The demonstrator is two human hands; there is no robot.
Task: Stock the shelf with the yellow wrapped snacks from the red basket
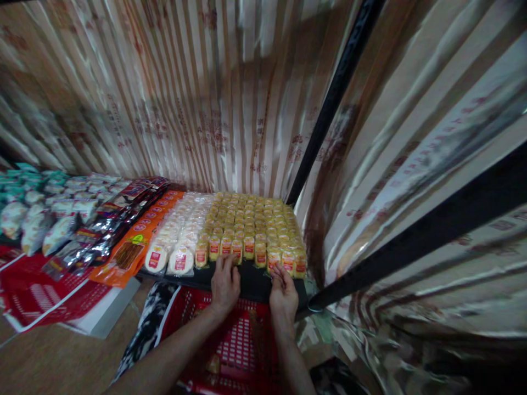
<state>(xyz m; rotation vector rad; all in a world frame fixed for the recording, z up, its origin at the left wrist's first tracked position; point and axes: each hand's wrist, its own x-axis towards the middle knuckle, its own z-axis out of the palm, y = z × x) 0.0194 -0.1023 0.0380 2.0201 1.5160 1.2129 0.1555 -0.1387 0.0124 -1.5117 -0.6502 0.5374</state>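
Note:
Rows of small yellow wrapped packets (249,248) with red labels stand on a dark shelf (251,282). My left hand (225,284) is at the front row, its fingers closed against one yellow packet (236,248) whose lower part they hide. Farther right, my right hand (284,293) has its fingers pinched at the lower edge of another yellow packet (273,258). Left of the yellow rows are white round packets (181,260) with red labels, in clear wrap.
Below my arms is a red plastic basket (239,343) with a few items inside. Orange bags (123,259), dark silvery packets (96,238) and white bags (61,233) line the shelf leftward. A black pole (329,109) rises behind; another black bar (420,236) slants at right.

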